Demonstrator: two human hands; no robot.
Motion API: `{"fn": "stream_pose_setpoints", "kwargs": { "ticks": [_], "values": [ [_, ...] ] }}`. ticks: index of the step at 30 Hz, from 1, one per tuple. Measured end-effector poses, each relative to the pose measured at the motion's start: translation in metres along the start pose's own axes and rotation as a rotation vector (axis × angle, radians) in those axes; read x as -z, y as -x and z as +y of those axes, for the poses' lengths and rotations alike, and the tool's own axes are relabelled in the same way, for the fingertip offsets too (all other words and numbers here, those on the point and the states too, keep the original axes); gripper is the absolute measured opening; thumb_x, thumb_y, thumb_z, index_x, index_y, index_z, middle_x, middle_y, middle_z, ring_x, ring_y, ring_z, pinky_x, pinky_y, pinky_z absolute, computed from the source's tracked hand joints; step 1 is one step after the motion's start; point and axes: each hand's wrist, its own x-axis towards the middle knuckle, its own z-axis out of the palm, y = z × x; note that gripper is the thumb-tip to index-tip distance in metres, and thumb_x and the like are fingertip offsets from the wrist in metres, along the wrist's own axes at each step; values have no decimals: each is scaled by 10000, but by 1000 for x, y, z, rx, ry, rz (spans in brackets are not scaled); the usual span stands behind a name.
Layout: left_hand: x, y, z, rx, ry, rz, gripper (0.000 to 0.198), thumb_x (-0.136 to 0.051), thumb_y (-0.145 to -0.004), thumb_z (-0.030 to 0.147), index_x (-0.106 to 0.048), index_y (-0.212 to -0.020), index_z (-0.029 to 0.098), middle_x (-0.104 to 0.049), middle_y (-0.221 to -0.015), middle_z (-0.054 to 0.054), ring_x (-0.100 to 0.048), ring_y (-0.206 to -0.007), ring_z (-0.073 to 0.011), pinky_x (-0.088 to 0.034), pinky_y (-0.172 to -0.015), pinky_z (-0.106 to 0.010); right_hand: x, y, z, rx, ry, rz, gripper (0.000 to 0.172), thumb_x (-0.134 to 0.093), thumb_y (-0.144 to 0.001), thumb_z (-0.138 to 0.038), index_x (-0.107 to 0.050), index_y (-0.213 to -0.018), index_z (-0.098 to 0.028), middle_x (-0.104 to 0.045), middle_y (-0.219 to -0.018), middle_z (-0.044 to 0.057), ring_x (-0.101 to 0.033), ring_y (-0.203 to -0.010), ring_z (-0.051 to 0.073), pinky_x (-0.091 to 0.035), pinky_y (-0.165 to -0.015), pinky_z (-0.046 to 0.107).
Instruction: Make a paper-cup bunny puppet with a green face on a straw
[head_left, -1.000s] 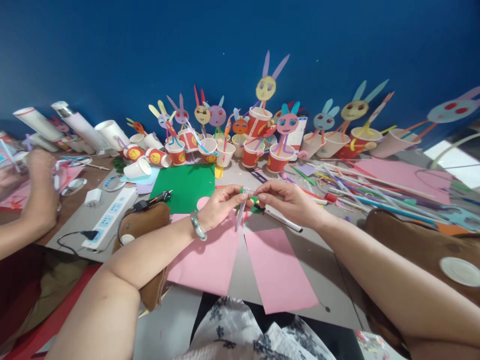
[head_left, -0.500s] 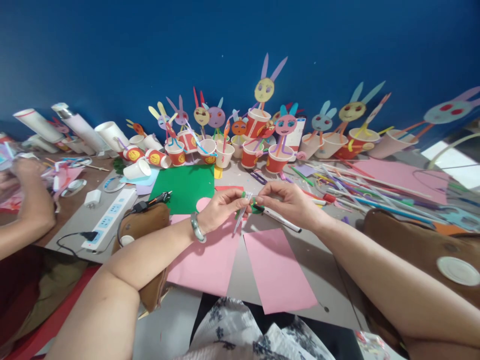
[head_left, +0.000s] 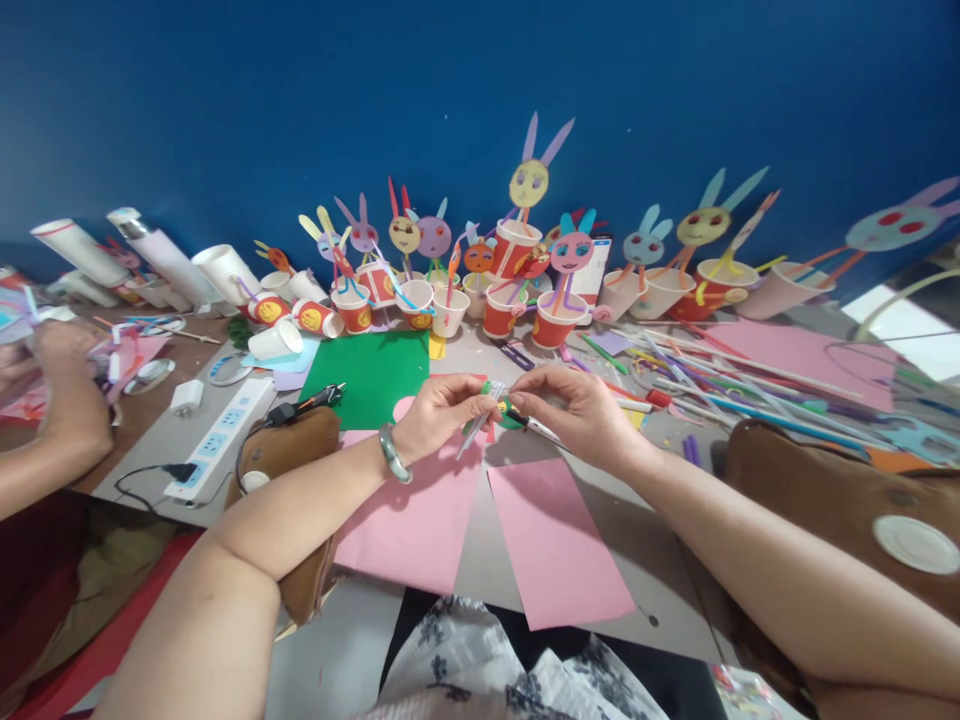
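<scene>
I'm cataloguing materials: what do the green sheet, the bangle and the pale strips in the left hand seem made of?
Green sheet: matte paper or thin card; flat, evenly coloured, crisp-edged.
Bangle: perhaps polished stone, though glass or plastic is possible; grey-green with highlights.
Strips: possibly plastic, looking pale and slightly shiny; too small to be sure.

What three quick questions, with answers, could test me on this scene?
1. What is the left hand pinching? A) a bottle; B) a thin pale piece; C) a spoon.
2. True or false: the power strip lies to the right of the green sheet in the picture.
3. Fill in: the wall behind the cups is ____.

Key: 1. B; 2. False, it lies to the left; 3. blue.
</scene>
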Motion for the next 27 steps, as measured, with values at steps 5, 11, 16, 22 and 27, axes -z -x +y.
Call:
{"fn": "stream_pose_setpoints", "kwargs": {
  "ticks": [5, 11, 16, 22, 27],
  "values": [
    [-2, 0, -2, 12, 5, 109, 392, -834, -710, 487, -692, -830, 142, -734, -719, -40, -637, -582, -120, -496, -562, -244, -3, 0, 2, -22, -29, -15, 218, -661, -864, -402, -708, -875, -189, -736, -780, 46, -661, -697, 174, -511, -641, 279],
    [2, -1, -9, 70, 119, 128, 450, -866, -680, 457, -606, -879, 147, -758, -750, -46, -677, -607, -129, -509, -603, -241, -4, 2, 7, -32, -63, -29, 325, -661, -876, -418, -671, -1122, -206, -719, -744, 23, -663, -662, 169, -519, -626, 279],
    [1, -2, -10, 92, 178, 92, 416, -874, -680, 417, -606, -834, 139, -751, -728, -37, -666, -574, -121, -503, -595, -244, -4, 3, 10, -43, -111, -69, 349, -660, -873, -440, -682, -1142, -219, -726, -788, 40, -674, -698, 184, -540, -646, 301],
    [0, -3, -11, 158, 275, 52, 412, -899, -641, 388, -604, -787, 142, -713, -685, 0, -637, -531, -105, -491, -559, -238, -6, 4, 5, 0, -108, -44, 290, -648, -871, -435, -729, -1041, -214, -743, -831, 52, -671, -714, 186, -553, -679, 306],
    [0, -4, -9, 187, 294, 14, 426, -906, -618, 413, -606, -732, 134, -658, -630, 26, -608, -506, -82, -467, -537, -215, -5, 6, 3, 70, -24, -12, 204, -646, -856, -351, -722, -996, -224, -752, -839, 45, -673, -731, 189, -547, -686, 297]
  ]
}}
